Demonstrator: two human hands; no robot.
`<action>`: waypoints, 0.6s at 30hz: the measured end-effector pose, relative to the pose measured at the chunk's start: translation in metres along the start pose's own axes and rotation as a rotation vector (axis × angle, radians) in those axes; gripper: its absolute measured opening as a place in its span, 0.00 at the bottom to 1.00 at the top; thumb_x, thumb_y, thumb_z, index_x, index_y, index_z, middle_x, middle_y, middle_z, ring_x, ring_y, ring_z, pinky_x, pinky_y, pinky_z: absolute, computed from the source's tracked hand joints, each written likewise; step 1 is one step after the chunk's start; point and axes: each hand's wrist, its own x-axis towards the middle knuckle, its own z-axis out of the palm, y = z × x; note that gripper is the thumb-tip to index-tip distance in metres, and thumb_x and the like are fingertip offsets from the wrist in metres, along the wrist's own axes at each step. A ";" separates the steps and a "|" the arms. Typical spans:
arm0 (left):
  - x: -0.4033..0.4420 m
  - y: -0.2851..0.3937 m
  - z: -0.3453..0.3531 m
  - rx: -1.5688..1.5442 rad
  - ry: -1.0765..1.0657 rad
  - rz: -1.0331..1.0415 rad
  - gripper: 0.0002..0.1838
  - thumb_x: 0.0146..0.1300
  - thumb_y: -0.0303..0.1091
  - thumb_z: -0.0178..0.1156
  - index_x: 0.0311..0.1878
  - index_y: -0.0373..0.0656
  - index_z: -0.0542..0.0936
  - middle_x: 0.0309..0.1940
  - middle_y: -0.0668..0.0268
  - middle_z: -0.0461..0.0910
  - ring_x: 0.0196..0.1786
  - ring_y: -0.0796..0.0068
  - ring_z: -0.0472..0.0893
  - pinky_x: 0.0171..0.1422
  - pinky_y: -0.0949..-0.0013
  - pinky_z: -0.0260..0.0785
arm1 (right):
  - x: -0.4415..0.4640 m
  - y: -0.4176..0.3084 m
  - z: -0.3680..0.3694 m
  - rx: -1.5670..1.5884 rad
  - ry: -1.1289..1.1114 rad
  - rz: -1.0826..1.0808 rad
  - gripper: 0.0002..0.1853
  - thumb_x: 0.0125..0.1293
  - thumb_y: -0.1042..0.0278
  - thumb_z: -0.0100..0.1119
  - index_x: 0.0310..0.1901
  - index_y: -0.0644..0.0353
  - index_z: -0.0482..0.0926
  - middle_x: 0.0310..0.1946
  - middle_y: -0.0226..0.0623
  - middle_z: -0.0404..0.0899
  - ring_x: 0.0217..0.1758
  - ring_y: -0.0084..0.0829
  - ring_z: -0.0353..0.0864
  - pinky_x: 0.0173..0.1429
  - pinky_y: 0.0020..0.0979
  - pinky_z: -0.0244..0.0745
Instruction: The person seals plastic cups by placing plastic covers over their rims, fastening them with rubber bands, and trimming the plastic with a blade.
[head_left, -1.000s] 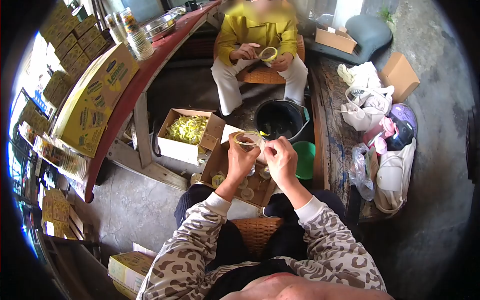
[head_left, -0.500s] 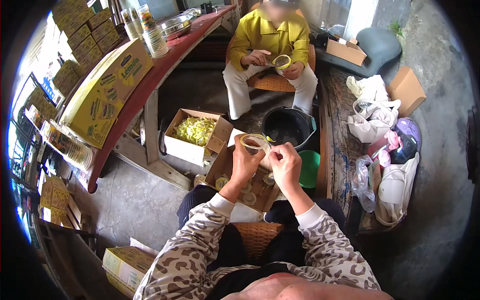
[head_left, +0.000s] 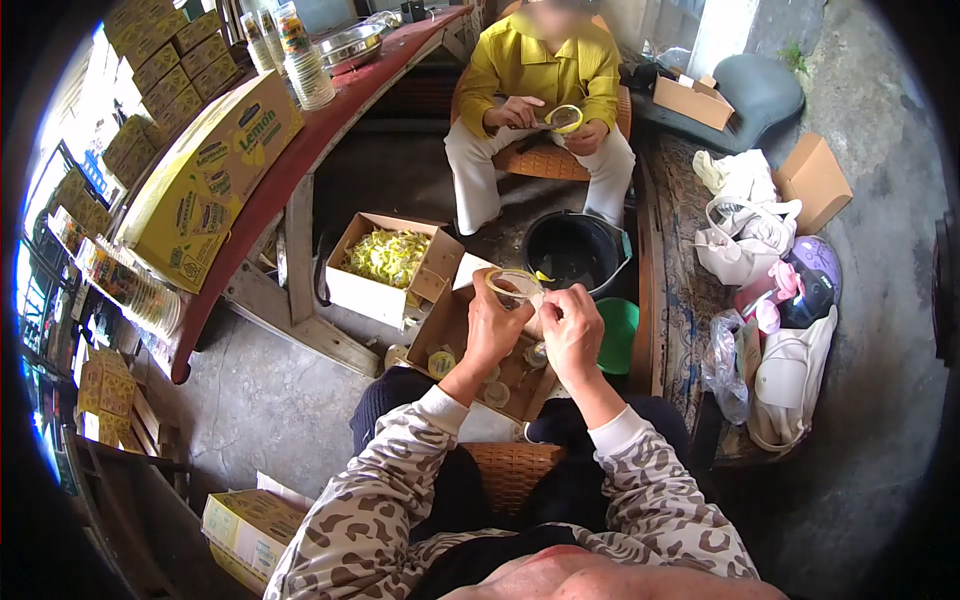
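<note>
My left hand (head_left: 492, 322) is closed around a clear plastic cup with a yellow rim (head_left: 513, 274), held up in front of me. Beside it, my right hand (head_left: 570, 328) has its thumb and fingers pinched together at the cup's edge. A small yellow strip (head_left: 542, 277) sticks out near those fingertips; whether it is still joined to the rim I cannot tell. Below both hands is an open cardboard box (head_left: 430, 330) with several clear cups (head_left: 440, 363) in it, partly hidden by my hands.
Ahead, a seated person in a yellow jacket (head_left: 545, 75) holds a yellow-rimmed cup (head_left: 566, 118). A box of yellow strips (head_left: 385, 258), a black bucket (head_left: 570, 222) and a green basin (head_left: 619, 335) stand nearby. Left is a red-topped table (head_left: 345, 100); right, a bench with bags (head_left: 790, 380).
The yellow strip by my right fingertips has shifted slightly and its blue tip no longer shows. Both hands stay on the cup in nearly the same place.
</note>
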 end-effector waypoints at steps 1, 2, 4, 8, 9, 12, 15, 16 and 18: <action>0.000 0.000 0.000 -0.029 -0.007 -0.018 0.30 0.52 0.30 0.69 0.56 0.34 0.67 0.44 0.48 0.82 0.48 0.54 0.85 0.54 0.58 0.76 | 0.000 -0.001 0.000 -0.045 0.009 -0.036 0.08 0.55 0.80 0.66 0.33 0.59 0.75 0.28 0.38 0.74 0.33 0.43 0.79 0.36 0.42 0.75; 0.000 0.000 -0.001 -0.057 -0.015 -0.037 0.30 0.52 0.30 0.69 0.56 0.33 0.67 0.45 0.49 0.82 0.49 0.56 0.84 0.55 0.59 0.76 | 0.001 -0.002 -0.001 -0.038 0.006 -0.037 0.09 0.55 0.80 0.66 0.33 0.59 0.75 0.28 0.38 0.73 0.34 0.43 0.79 0.37 0.42 0.76; 0.001 -0.006 -0.001 -0.073 -0.031 -0.042 0.29 0.52 0.31 0.68 0.56 0.33 0.68 0.46 0.50 0.80 0.49 0.59 0.83 0.56 0.60 0.75 | 0.002 -0.001 0.001 -0.021 0.012 -0.034 0.08 0.55 0.80 0.66 0.33 0.59 0.76 0.28 0.38 0.74 0.33 0.43 0.79 0.36 0.42 0.76; 0.004 -0.027 0.004 -0.180 -0.042 -0.063 0.28 0.52 0.30 0.68 0.56 0.34 0.68 0.46 0.53 0.80 0.49 0.64 0.81 0.56 0.63 0.74 | 0.002 0.000 0.001 0.129 -0.002 0.083 0.07 0.56 0.81 0.67 0.34 0.62 0.78 0.29 0.39 0.77 0.29 0.40 0.81 0.34 0.37 0.77; 0.007 -0.024 0.003 -0.205 -0.026 -0.053 0.30 0.51 0.31 0.69 0.56 0.33 0.68 0.45 0.51 0.82 0.49 0.59 0.83 0.56 0.61 0.75 | 0.005 0.001 0.000 0.121 0.001 0.087 0.07 0.56 0.81 0.67 0.34 0.62 0.78 0.29 0.39 0.77 0.29 0.40 0.81 0.34 0.37 0.77; 0.009 -0.015 -0.001 -0.186 -0.022 -0.027 0.30 0.52 0.29 0.69 0.57 0.34 0.67 0.45 0.53 0.82 0.49 0.62 0.83 0.57 0.62 0.75 | 0.009 0.001 -0.005 0.346 -0.010 0.118 0.06 0.58 0.83 0.67 0.34 0.67 0.79 0.30 0.41 0.81 0.27 0.32 0.84 0.32 0.29 0.78; 0.010 -0.008 -0.005 -0.160 -0.015 0.027 0.30 0.54 0.27 0.66 0.60 0.35 0.66 0.48 0.58 0.79 0.50 0.70 0.80 0.57 0.67 0.73 | 0.009 -0.001 -0.007 0.366 0.030 0.131 0.06 0.57 0.83 0.67 0.34 0.66 0.79 0.29 0.40 0.80 0.26 0.32 0.83 0.31 0.29 0.78; 0.011 -0.006 -0.007 -0.145 -0.011 0.019 0.30 0.54 0.27 0.66 0.60 0.35 0.66 0.48 0.58 0.79 0.50 0.69 0.81 0.57 0.66 0.73 | 0.009 -0.001 -0.008 0.367 0.029 0.133 0.06 0.57 0.83 0.67 0.34 0.66 0.79 0.29 0.40 0.80 0.26 0.32 0.83 0.31 0.29 0.78; 0.010 -0.004 -0.008 -0.130 -0.011 0.008 0.30 0.54 0.27 0.66 0.60 0.35 0.66 0.48 0.57 0.79 0.50 0.68 0.81 0.58 0.65 0.73 | 0.008 -0.001 -0.010 0.277 0.030 0.067 0.07 0.56 0.82 0.68 0.34 0.63 0.79 0.28 0.38 0.78 0.26 0.34 0.82 0.31 0.32 0.77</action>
